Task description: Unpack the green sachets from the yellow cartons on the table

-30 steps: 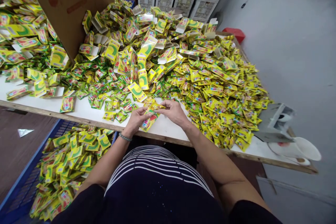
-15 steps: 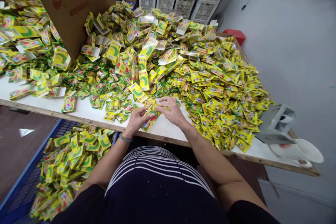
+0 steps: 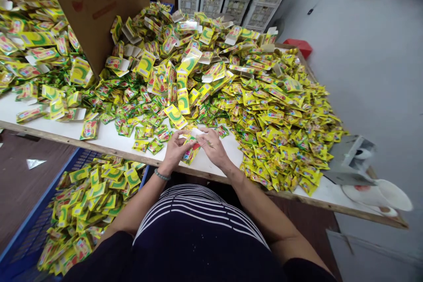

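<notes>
Grasping box with left hand; cannot confirm right hand's grip; could crease flap by pushing askew.

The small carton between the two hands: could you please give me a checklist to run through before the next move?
1. Left hand gripping the carton: ok, its thumb lies across the front.
2. Right hand at the carton: ok, its fingers are at the upper end.
3. Carton's upper end fully closed: cannot tell, the fingers partly cover it.
4. Contents inside the carton: cannot tell, the inside is hidden.
5. Loose sachets clear of the left hand: ok, they lie beside it.
6. Blue crate open on top: ok, filled cartons or empties cannot be told apart.
</notes>
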`<state>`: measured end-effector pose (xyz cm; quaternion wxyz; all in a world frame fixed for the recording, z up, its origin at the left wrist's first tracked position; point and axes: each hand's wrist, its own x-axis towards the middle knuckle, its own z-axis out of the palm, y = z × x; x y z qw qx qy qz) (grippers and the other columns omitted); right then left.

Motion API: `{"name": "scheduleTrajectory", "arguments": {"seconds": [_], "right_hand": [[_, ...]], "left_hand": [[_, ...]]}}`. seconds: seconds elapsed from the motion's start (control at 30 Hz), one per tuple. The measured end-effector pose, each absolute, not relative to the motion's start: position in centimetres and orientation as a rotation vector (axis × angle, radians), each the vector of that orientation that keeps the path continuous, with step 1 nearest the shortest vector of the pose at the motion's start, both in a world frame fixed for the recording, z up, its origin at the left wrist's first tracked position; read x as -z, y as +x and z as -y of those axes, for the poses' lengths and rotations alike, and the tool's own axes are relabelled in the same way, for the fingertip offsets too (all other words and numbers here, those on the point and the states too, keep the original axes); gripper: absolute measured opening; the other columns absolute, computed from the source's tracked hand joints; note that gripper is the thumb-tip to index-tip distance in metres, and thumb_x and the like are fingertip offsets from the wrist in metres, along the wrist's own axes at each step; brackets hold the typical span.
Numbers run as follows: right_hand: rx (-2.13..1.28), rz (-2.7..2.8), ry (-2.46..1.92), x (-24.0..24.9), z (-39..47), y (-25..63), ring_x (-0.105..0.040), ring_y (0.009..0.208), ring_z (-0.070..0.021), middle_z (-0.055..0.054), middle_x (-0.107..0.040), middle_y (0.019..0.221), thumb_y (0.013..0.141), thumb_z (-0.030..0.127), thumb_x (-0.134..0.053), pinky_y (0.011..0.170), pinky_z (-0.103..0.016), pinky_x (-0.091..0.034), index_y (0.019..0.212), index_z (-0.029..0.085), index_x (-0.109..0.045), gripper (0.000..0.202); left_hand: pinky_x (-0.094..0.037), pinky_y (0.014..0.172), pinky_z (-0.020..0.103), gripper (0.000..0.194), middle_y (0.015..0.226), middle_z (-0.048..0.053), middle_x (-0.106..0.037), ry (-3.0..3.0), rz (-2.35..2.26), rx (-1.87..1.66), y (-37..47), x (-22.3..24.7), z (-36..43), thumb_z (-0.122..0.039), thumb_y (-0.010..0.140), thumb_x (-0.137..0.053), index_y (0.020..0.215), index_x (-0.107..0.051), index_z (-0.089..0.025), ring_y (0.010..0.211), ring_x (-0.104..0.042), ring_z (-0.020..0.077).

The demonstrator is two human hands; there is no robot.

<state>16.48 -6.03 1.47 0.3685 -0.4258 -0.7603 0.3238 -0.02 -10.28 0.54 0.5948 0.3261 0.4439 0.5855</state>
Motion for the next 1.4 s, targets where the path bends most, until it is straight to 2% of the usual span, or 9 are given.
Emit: {"name": "scheduleTrajectory", "arguments": {"seconds": [0.17, 0.33, 0.5, 0.57, 0.73, 0.9, 1.0, 1.17, 1.4], "right_hand": [[-1.098, 1.698, -1.067, -0.8, 6.8, 15.9, -0.065, 0.095, -0.021, -0.008, -0.07, 0.109, 0.087, 0.05, -0.063, 0.083, -0.036, -0.055, 0.104, 0.023, -0.071, 0.032], [-1.299, 1.612, -1.06, 0.4, 7.5, 15.1, -0.066, 0.089, -0.0193, -0.006, -0.072, 0.1, 0.083, 0.052, -0.065, 0.082, -0.033, -0.055, 0.108, 0.023, -0.069, 0.039], [-1.284, 1.621, -1.096, 0.4, 7.3, 15.0, -0.063, 0.073, -0.0168, -0.003, -0.069, 0.081, 0.081, 0.052, -0.067, 0.072, -0.031, -0.054, 0.085, 0.021, -0.069, 0.032], [-1.291, 1.63, -1.093, 0.1, 6.9, 15.0, -0.063, 0.073, -0.0172, -0.003, -0.069, 0.08, 0.08, 0.054, -0.068, 0.072, -0.031, -0.055, 0.084, 0.021, -0.068, 0.033], [-1.245, 1.706, -1.103, -1.1, 6.1, 15.2, -0.068, 0.083, -0.0196, -0.006, -0.076, 0.102, 0.079, 0.048, -0.071, 0.078, -0.034, -0.056, 0.11, 0.022, -0.07, 0.04], [-1.162, 1.8, -1.049, -2.1, 6.6, 15.2, -0.07, 0.095, -0.0231, -0.007, -0.078, 0.097, 0.087, 0.043, -0.063, 0.087, -0.037, -0.054, 0.086, 0.024, -0.079, 0.024], [-1.152, 1.739, -1.12, -2.1, 6.7, 14.9, -0.069, 0.085, -0.0222, -0.006, -0.078, 0.087, 0.079, 0.046, -0.072, 0.083, -0.037, -0.054, 0.082, 0.023, -0.08, 0.024], [-1.488, 1.399, -1.155, -1.3, 6.0, 15.1, -0.068, 0.075, -0.019, -0.005, -0.077, 0.083, 0.068, 0.053, -0.079, 0.075, -0.033, -0.054, 0.083, 0.02, -0.08, 0.037], [-1.576, 1.507, -1.138, -1.1, 5.2, 16.4, -0.066, 0.071, -0.0184, -0.004, -0.076, 0.077, 0.065, 0.047, -0.082, 0.071, -0.032, -0.05, 0.078, 0.02, -0.081, 0.029]], "left_hand": [[-0.046, 0.056, 0.02, 0.054, 0.071, -0.006, -0.065, 0.852, -1.085, -1.494, -0.4, -0.2, 10.3, -0.039, 0.072, -0.082, 0.113, -0.052, -0.024, 0.059, -0.061, 0.0098], [-0.048, 0.064, 0.022, 0.043, 0.079, -0.002, -0.066, 0.907, -1.099, -1.458, -0.4, 0.4, 10.6, -0.041, 0.072, -0.081, 0.104, -0.059, -0.021, 0.069, -0.062, 0.0113], [-0.047, 0.064, 0.023, 0.042, 0.076, -0.002, -0.066, 0.857, -1.105, -1.431, -0.8, 0.3, 10.4, -0.04, 0.069, -0.083, 0.098, -0.063, -0.019, 0.067, -0.06, 0.0108], [-0.046, 0.062, 0.022, 0.041, 0.073, -0.002, -0.065, 0.842, -1.124, -1.428, -1.0, 0.1, 10.3, -0.04, 0.068, -0.083, 0.097, -0.064, -0.018, 0.064, -0.059, 0.01], [-0.043, 0.058, 0.02, 0.049, 0.069, -0.006, -0.062, 0.806, -1.126, -1.455, -1.1, 0.0, 10.4, -0.038, 0.063, -0.086, 0.099, -0.057, -0.021, 0.06, -0.057, 0.0087], [-0.042, 0.054, 0.018, 0.052, 0.064, -0.007, -0.062, 0.747, -1.113, -1.473, -1.0, 0.5, 10.6, -0.035, 0.061, -0.088, 0.095, -0.053, -0.02, 0.056, -0.057, 0.0078], [-0.044, 0.056, 0.018, 0.048, 0.066, -0.005, -0.064, 0.743, -1.11, -1.481, -0.9, 0.8, 10.7, -0.034, 0.06, -0.089, 0.093, -0.057, -0.018, 0.058, -0.059, 0.0079], [-0.049, 0.06, 0.02, 0.047, 0.07, -0.003, -0.068, 0.792, -1.085, -1.442, -1.1, 0.6, 10.7, -0.032, 0.062, -0.089, 0.096, -0.06, -0.017, 0.061, -0.063, 0.0093], [-0.049, 0.059, 0.02, 0.046, 0.07, -0.001, -0.07, 0.828, -1.069, -1.368, -1.4, 0.2, 11.0, -0.034, 0.065, -0.087, 0.099, -0.063, -0.015, 0.062, -0.064, 0.01]]}}
